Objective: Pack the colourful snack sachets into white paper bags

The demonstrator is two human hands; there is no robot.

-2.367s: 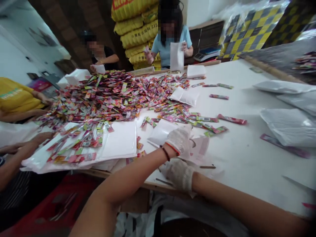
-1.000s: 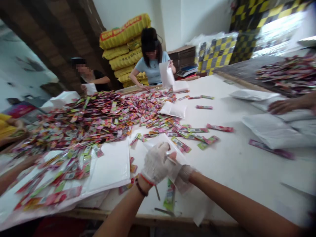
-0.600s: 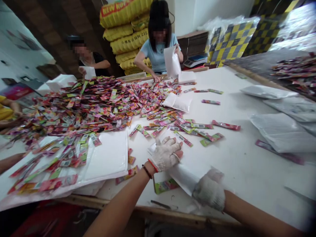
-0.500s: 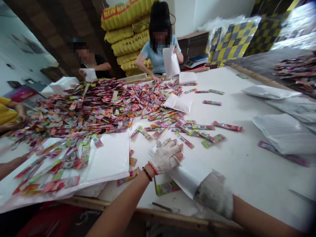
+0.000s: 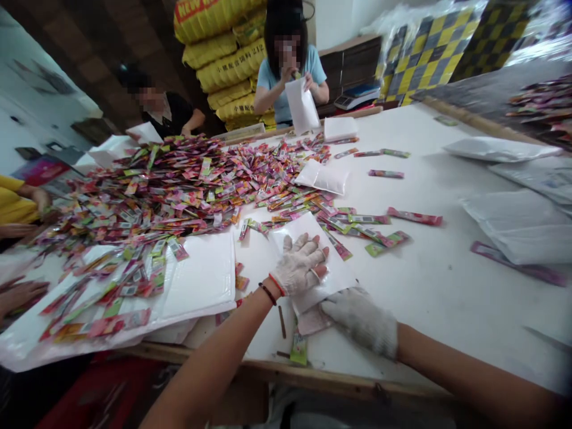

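Note:
A white padded envelope (image 5: 297,229) lies on the table in front of me. My left hand (image 5: 300,265), in a cutoff-finger white glove, rests flat on it with the fingers spread and bare fingertips showing. At the envelope's near end, a pinkish flap (image 5: 313,322) sticks out. My right hand (image 5: 361,319), in a greyish knit glove, is closed on the edge beside this flap; its fingertips are partly hidden. Just below the flap is a green and pink sachet (image 5: 298,348). Several more sachets (image 5: 337,244) lie beyond the envelope's far right side.
A large heap of colourful sachets (image 5: 179,185) covers the left and back. White padded envelopes (image 5: 201,268) lie at left under sachets. Filled envelopes (image 5: 521,229) are at right. Across the table, a person in light blue (image 5: 286,77) holds an envelope; other people are at left.
The envelope has turned more upright before me. My right hand has moved left and up to its near end, where the pinkish flap now shows. My left hand stays on top.

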